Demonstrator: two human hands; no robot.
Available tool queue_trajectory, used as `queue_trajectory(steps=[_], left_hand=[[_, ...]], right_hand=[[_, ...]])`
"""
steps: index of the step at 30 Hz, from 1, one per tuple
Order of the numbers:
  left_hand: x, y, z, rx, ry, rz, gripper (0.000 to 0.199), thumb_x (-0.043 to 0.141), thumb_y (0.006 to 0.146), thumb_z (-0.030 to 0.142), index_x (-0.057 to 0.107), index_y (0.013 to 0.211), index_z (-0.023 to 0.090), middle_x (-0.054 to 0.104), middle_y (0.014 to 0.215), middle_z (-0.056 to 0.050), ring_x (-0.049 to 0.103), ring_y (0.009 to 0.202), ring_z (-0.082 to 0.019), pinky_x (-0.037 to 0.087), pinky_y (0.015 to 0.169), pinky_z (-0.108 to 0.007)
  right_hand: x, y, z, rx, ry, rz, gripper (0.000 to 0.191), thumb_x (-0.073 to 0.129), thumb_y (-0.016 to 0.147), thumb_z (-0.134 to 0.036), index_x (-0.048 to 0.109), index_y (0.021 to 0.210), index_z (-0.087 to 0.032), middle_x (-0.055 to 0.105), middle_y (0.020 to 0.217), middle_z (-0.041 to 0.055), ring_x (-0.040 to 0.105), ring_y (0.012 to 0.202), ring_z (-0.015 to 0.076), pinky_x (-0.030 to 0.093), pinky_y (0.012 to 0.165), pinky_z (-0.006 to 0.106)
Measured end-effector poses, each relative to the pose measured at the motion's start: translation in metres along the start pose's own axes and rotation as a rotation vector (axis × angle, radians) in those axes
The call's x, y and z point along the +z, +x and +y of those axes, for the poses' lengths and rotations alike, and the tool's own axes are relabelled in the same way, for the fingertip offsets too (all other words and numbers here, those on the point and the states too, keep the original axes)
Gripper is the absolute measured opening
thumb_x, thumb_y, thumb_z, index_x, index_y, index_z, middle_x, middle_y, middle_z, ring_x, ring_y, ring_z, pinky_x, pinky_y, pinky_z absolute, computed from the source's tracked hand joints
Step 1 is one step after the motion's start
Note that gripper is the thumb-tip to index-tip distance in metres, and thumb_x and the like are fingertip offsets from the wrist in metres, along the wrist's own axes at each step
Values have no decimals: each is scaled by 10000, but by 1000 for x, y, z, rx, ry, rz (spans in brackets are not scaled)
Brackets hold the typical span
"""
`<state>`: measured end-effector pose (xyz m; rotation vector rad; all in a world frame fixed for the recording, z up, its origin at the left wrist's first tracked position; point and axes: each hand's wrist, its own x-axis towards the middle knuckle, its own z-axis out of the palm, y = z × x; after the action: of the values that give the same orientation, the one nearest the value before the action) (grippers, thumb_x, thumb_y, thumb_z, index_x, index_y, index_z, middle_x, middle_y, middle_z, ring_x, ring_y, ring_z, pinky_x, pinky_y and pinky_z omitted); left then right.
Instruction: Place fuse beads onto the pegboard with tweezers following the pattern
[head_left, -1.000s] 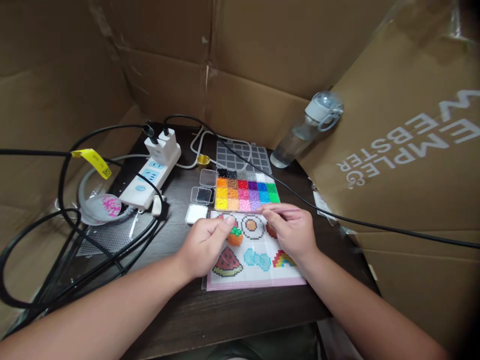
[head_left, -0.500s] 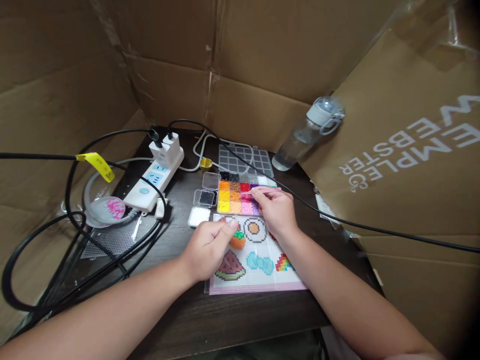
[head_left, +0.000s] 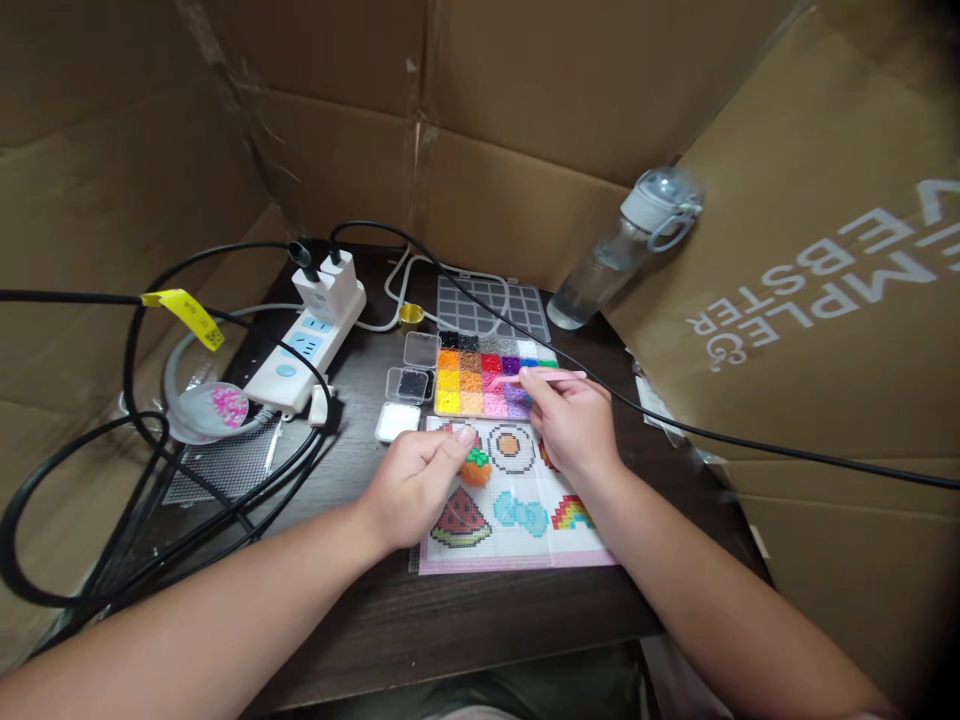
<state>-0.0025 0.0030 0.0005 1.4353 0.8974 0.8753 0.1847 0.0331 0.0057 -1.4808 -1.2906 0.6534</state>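
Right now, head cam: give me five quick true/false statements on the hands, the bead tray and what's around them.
1. The right hand holds a thin pink tool over the bead tray. True.
2. The left hand rests on the power strip. False: it rests on the pattern sheet, beside an orange bead piece.
3. The water bottle lies flat on the table. False: it leans tilted against the cardboard.
4. The tray's clear lid lies behind the tray. True.
5. The small white box sits right of the pattern sheet. False: it sits at its upper left corner.
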Motion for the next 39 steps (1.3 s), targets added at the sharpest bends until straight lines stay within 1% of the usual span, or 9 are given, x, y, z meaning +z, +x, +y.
queue_trajectory(steps=[2,5,7,9,12,15,18,32,39], left_hand=[[0,0,-1,2,3,6,519,387,904,480,303,485,184,279,472,49,260,458,-86,236,446,-244],[1,0,-1,-4,11,13,519,393,899,485,312,484,183,283,472,47,264,458,-89,237,447,-245],[1,0,-2,-13,12,13,520,395,897,489,315,485,183,281,472,47,265,461,-90,238,449,-245],[0,0,-2,-18,4,9,519,395,899,490,309,489,184,273,477,48,262,466,-90,239,453,-244],[0,0,-2,-10,-17,-6,506,393,907,476,301,504,185,265,492,48,253,472,-89,238,457,-244],[1,0,-1,-7,-32,-14,501,394,912,465,289,510,186,261,497,49,246,471,-87,234,454,-245],[1,0,0,-6,-25,-14,503,395,913,460,282,507,186,262,496,48,242,467,-86,230,449,-247],[0,0,-3,-4,-28,-14,512,388,913,471,294,500,184,259,481,50,245,462,-86,228,447,-244],[1,0,-2,-22,-5,5,518,388,908,484,295,497,183,272,487,44,252,468,-86,234,450,-241]], right_hand=[[-11,-16,-8,20,-15,-47,271,643,757,-415,725,772,-157,709,734,77,666,674,192,536,601,302],[-27,-43,-15,20,-62,-229,136,676,749,-300,740,749,-179,730,801,72,685,747,201,556,684,304],[-33,-57,-14,-19,-38,-247,81,679,745,-241,741,770,-196,735,817,59,690,781,196,559,729,298],[-35,-65,-9,-63,-7,-245,73,673,747,-200,738,777,-209,737,814,48,690,797,190,555,765,300],[-34,-67,-2,-95,22,-272,82,664,754,-174,734,759,-218,738,802,40,688,793,186,552,778,305],[-33,-65,1,-67,37,-319,74,668,752,-179,731,744,-215,736,788,40,690,762,185,557,740,298],[-33,-65,2,-27,40,-355,62,674,745,-191,732,745,-213,736,794,46,691,767,192,559,737,303],[-33,-65,4,-11,34,-360,61,672,743,-213,732,734,-215,737,788,47,691,757,193,558,736,307],[-35,-65,-1,-35,29,-334,71,666,748,-204,735,734,-216,737,777,48,692,749,197,558,730,312]])
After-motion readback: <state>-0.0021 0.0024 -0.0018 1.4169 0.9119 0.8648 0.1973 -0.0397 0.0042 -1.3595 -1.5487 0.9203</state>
